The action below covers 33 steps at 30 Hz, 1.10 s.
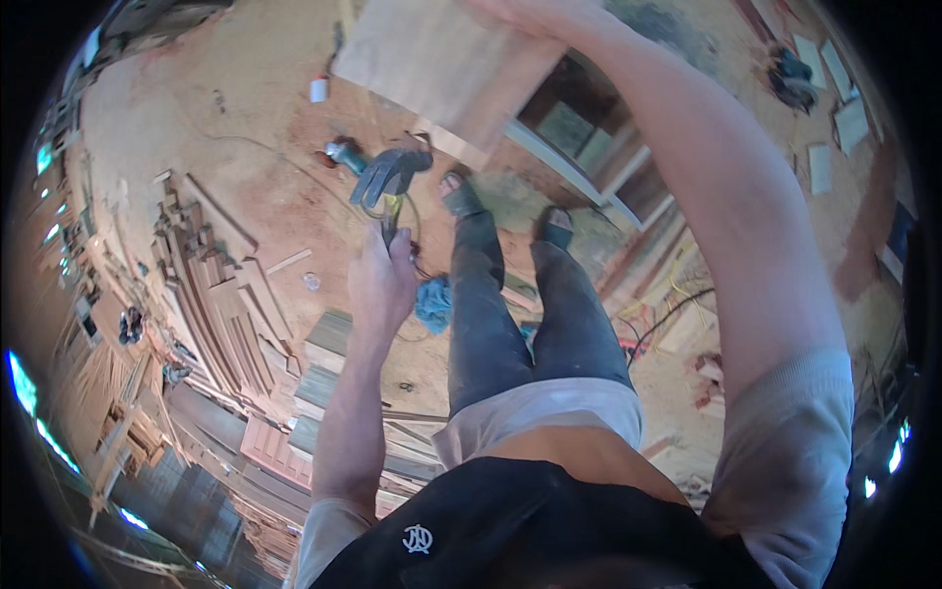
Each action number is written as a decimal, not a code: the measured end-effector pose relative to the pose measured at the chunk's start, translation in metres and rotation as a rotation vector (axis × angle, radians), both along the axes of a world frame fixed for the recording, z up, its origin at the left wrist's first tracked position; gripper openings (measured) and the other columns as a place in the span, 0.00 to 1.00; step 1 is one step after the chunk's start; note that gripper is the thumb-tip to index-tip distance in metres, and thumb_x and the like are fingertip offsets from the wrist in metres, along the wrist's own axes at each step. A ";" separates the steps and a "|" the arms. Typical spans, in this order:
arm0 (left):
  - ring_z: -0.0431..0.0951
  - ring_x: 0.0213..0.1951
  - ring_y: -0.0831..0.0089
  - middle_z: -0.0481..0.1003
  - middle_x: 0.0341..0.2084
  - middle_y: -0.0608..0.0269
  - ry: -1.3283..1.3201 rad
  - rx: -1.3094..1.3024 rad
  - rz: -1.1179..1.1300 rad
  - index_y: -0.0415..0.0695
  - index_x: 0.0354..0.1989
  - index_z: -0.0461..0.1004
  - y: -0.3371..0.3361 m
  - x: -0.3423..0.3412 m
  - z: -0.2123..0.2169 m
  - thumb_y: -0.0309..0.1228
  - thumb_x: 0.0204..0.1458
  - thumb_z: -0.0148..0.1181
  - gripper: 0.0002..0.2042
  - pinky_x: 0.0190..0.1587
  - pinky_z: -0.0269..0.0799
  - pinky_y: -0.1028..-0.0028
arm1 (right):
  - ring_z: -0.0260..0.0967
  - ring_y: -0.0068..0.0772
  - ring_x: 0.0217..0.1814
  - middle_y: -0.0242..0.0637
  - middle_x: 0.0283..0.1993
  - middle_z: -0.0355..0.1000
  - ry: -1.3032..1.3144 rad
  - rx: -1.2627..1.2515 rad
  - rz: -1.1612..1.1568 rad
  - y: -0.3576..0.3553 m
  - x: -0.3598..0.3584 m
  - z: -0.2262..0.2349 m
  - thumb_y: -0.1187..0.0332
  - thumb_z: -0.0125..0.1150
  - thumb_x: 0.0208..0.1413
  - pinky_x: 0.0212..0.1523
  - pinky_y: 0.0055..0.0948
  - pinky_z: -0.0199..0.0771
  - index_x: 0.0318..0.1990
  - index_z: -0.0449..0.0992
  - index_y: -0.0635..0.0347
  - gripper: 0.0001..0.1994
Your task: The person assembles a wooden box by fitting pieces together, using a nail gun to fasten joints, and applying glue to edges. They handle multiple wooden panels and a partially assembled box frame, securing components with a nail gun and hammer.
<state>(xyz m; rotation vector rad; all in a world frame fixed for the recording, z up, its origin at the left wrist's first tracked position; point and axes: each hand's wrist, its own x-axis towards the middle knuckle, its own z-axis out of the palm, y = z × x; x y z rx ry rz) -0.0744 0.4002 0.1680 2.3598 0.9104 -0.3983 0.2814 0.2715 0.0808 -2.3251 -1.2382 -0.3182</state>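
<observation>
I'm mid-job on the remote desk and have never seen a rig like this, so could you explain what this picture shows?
There is no machine here: these are a person's two bare hands. The one picture comes from a wide fisheye camera on the person's head, looking down, so edges bend toward the rim. The left hand grips a dark handle; what it belongs to is too blurred to name. The right hand, partly cut off, is at a light wooden board. On the floor lie a blue cloth and a pile of wooden strips.
</observation>
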 end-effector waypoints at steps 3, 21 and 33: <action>0.83 0.35 0.39 0.81 0.30 0.39 0.032 0.001 0.100 0.38 0.54 0.72 0.045 -0.013 0.016 0.38 0.70 0.53 0.15 0.38 0.75 0.49 | 0.54 0.52 0.79 0.43 0.72 0.66 0.039 -0.017 -0.015 0.009 -0.001 0.000 0.45 0.62 0.60 0.78 0.54 0.50 0.62 0.78 0.51 0.28; 0.83 0.43 0.37 0.81 0.38 0.35 0.010 0.042 -0.493 0.36 0.56 0.72 0.145 0.089 0.002 0.38 0.70 0.53 0.17 0.44 0.76 0.47 | 0.49 0.55 0.83 0.45 0.79 0.59 0.104 -0.297 -0.118 0.028 -0.002 0.024 0.41 0.59 0.61 0.80 0.57 0.49 0.70 0.71 0.52 0.35; 0.81 0.38 0.33 0.81 0.36 0.34 0.111 -0.005 -0.497 0.40 0.55 0.71 0.164 0.092 -0.001 0.34 0.68 0.54 0.13 0.39 0.74 0.43 | 0.52 0.47 0.81 0.42 0.77 0.60 0.018 0.089 -0.942 0.019 -0.036 -0.015 0.46 0.63 0.62 0.77 0.58 0.48 0.71 0.69 0.57 0.35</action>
